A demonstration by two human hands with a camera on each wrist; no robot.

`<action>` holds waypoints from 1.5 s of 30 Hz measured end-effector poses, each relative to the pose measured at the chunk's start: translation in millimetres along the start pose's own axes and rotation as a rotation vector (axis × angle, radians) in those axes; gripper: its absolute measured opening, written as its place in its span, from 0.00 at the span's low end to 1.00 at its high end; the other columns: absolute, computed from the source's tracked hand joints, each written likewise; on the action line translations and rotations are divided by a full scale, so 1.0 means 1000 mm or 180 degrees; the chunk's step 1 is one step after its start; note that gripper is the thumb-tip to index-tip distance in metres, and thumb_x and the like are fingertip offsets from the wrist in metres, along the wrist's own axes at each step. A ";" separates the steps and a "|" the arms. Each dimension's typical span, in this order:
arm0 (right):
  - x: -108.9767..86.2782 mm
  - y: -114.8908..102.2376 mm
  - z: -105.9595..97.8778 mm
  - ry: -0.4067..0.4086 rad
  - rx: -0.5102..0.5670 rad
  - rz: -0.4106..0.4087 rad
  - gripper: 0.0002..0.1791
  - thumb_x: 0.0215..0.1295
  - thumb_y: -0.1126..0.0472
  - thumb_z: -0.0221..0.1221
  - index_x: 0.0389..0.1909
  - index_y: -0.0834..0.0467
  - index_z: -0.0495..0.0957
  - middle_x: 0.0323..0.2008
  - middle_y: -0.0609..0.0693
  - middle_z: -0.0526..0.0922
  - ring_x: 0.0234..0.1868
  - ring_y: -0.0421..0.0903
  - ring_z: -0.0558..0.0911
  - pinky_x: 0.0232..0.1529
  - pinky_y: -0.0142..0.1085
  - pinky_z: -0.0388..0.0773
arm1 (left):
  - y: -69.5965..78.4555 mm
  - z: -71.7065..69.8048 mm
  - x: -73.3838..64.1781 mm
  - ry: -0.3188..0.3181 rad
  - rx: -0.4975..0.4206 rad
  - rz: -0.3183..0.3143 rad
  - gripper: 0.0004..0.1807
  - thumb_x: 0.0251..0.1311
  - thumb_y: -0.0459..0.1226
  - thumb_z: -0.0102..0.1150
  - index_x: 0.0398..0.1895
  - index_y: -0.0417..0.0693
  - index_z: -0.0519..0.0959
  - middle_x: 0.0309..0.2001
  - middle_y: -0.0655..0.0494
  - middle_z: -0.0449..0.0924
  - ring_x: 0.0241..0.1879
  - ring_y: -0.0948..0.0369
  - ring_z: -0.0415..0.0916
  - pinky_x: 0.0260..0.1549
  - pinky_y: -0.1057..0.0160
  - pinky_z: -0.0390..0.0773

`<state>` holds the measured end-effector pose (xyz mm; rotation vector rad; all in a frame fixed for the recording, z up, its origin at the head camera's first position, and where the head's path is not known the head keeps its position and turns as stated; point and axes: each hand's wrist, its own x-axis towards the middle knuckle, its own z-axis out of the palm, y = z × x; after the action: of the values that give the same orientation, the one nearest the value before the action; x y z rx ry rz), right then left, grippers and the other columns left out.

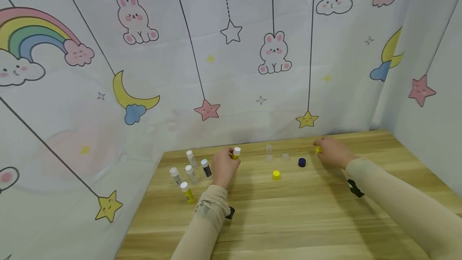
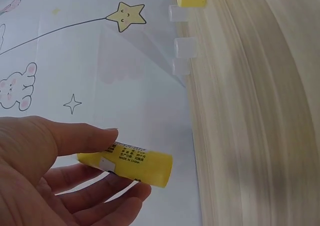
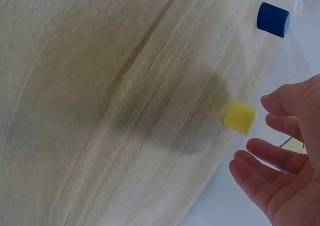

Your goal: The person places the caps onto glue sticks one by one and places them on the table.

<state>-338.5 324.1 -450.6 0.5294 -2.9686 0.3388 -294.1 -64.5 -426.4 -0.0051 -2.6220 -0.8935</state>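
Observation:
My left hand [image 1: 224, 168] grips a yellow glue stick [image 2: 131, 162] between thumb and fingers. Its printed label and yellow bottom end show in the left wrist view, and its white top [image 1: 237, 150] points up in the head view. On the right, my right hand [image 1: 335, 153] reaches close to a yellow cap [image 3: 240, 117] standing on the table. Its thumb and fingers are spread apart beside that cap, with a gap to it in the right wrist view. A dark blue cap [image 1: 302, 162] and a second yellow cap [image 1: 276, 175] stand between the hands.
Left of my left hand stand several white-topped glue sticks: a yellow one [image 1: 187, 193], a dark one [image 1: 206, 168] and several white ones [image 1: 191, 174]. Small translucent caps [image 1: 285, 157] sit near the back edge of the wooden table [image 1: 281, 220]. A patterned cloth [image 1: 238, 79] hangs behind.

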 end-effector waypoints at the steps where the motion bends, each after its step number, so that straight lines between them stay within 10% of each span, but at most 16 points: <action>1: 0.000 0.000 0.001 0.0002 0.0036 0.0011 0.23 0.63 0.65 0.62 0.59 0.67 0.77 0.55 0.66 0.79 0.54 0.66 0.79 0.52 0.60 0.76 | 0.001 -0.001 -0.001 -0.0001 0.0011 0.0021 0.13 0.53 0.36 0.76 0.41 0.47 0.86 0.36 0.53 0.86 0.32 0.55 0.83 0.30 0.54 0.81; 45: 0.005 0.006 0.002 0.0090 0.0508 0.0165 0.17 0.56 0.78 0.58 0.48 0.72 0.82 0.48 0.69 0.82 0.50 0.67 0.79 0.51 0.61 0.75 | 0.013 -0.029 -0.028 0.0177 0.0100 0.0618 0.15 0.50 0.34 0.79 0.42 0.47 0.87 0.38 0.52 0.86 0.36 0.56 0.83 0.35 0.54 0.82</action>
<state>-345.4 327.7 -452.8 0.4597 -2.9479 0.5871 -256.9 -68.3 -407.6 -0.2198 -2.5315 -0.7742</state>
